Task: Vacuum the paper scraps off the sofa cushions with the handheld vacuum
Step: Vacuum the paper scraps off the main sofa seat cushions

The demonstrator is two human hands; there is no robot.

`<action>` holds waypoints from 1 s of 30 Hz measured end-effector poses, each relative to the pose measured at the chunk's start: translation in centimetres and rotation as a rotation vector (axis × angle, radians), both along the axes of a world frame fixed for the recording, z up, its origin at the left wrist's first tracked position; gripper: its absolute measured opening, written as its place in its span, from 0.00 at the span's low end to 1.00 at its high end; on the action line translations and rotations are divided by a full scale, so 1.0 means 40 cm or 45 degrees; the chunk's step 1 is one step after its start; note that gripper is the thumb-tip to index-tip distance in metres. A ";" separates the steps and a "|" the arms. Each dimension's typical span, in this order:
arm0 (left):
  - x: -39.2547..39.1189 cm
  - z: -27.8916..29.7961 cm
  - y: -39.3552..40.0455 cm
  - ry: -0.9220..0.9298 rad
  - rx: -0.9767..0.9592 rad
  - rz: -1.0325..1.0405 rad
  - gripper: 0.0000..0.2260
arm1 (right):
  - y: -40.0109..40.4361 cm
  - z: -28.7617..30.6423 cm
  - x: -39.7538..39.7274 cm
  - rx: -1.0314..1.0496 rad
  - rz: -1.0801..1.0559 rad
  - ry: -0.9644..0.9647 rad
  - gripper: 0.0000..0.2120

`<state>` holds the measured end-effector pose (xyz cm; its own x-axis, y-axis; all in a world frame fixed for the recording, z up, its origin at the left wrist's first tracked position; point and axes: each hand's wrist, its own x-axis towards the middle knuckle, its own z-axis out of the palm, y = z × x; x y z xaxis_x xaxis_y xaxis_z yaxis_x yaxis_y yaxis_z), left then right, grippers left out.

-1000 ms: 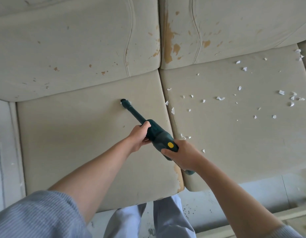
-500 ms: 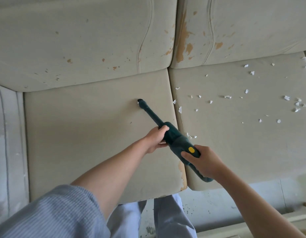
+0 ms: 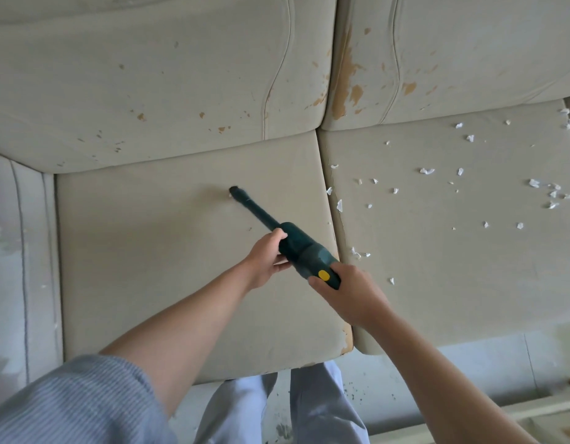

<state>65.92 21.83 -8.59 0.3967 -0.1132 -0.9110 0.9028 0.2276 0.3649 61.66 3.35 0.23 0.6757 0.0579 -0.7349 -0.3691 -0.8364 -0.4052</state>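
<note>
A dark green handheld vacuum with a yellow button lies slanted over the left seat cushion. Its thin nozzle touches the cushion near the middle, beside one tiny white scrap. My right hand grips the rear handle, thumb next to the button. My left hand holds the front of the body from the left. Several white paper scraps are strewn over the right seat cushion, some along the seam between the cushions.
Two stained, peeling back cushions stand behind the seats. The sofa's armrest is at the left. My legs stand against the front edge, over a pale floor. A light wooden edge shows at bottom right.
The view has shifted a little, so the sofa sits further right and lower in the frame. Both hands keep their hold, and the nozzle stays on the same spot of the left cushion.
</note>
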 end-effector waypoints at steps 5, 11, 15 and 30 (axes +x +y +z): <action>0.049 -0.006 -0.057 -0.043 -0.097 -0.072 0.17 | -0.012 0.014 -0.011 -0.237 0.129 -0.141 0.20; 0.037 -0.046 0.003 -0.012 -0.151 -0.011 0.16 | 0.056 -0.001 -0.028 -0.264 0.249 -0.056 0.15; -0.009 -0.061 0.071 -0.002 -0.163 -0.006 0.15 | 0.085 -0.003 -0.045 -0.215 0.330 -0.036 0.15; -0.010 -0.021 0.031 0.098 -0.063 -0.182 0.20 | 0.008 0.022 0.011 -0.002 -0.144 0.037 0.13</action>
